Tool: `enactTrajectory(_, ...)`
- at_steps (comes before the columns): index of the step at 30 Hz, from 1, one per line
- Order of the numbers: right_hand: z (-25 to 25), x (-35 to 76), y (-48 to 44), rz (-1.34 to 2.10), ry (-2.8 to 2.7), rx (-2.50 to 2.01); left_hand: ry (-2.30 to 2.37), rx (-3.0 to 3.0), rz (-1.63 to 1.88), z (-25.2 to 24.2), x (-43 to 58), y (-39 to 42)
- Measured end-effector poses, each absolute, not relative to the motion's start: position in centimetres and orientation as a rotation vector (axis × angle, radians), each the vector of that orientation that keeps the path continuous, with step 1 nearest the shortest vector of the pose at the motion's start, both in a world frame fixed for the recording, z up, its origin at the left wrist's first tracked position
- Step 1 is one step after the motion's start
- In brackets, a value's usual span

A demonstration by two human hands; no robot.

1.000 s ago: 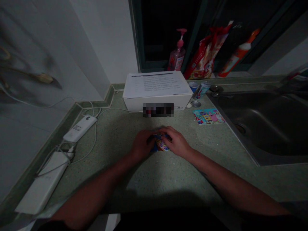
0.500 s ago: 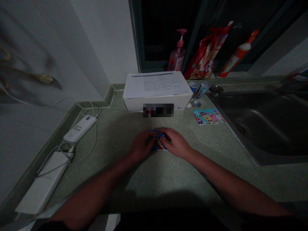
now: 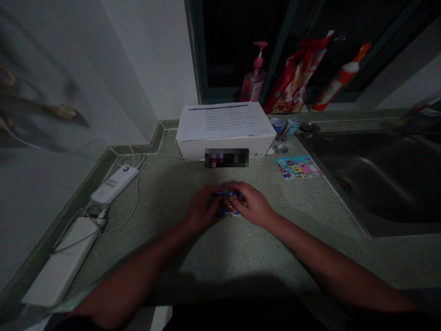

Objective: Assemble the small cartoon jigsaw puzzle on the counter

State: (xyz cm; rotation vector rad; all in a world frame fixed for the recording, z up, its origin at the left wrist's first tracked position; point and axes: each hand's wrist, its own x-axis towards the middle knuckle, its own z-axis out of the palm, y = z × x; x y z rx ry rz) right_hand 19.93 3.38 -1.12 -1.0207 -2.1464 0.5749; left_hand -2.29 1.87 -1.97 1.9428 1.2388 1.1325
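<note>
Between my hands, on the green speckled counter, is a small, uneven bundle with a glossy print in blue, red-brown and white. In this dim light I cannot make out its exact kind. My left hand curls round its left side, thumb on the near part. From the right, my right hand cups it, with the thumb pressed on top and the fingers over the far edge. Both hands partly hide the bundle. A flat cartoon-printed card lies beyond my right hand, apart from it.
A white box with a printed sheet on top stands ahead. Cups and a can are right of it, near the steel sink. White power banks with cables lie left. Bottles and a red bag line the windowsill.
My fingers and thumbs have shifted slightly on the printed bundle, and its visible surface looks different, with a little more showing near my right thumb. Everything else stays in place.
</note>
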Motion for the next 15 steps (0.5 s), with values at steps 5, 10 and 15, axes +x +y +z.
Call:
enactTrajectory(5,-1.21,19.84,3.06,0.570,-2.286,-0.995,1.266,1.855,1.201,-1.98,-2.31,1.95)
enactTrajectory(10,-1.57,19.80,3.10,0.575,-2.254,-0.997,1.289,1.796,1.219,-1.93,-2.24,1.91)
enactTrajectory(15,-1.94,19.81,3.24,0.622,-2.153,-0.973,1.308,1.741,1.195,-2.43,-2.15,2.09)
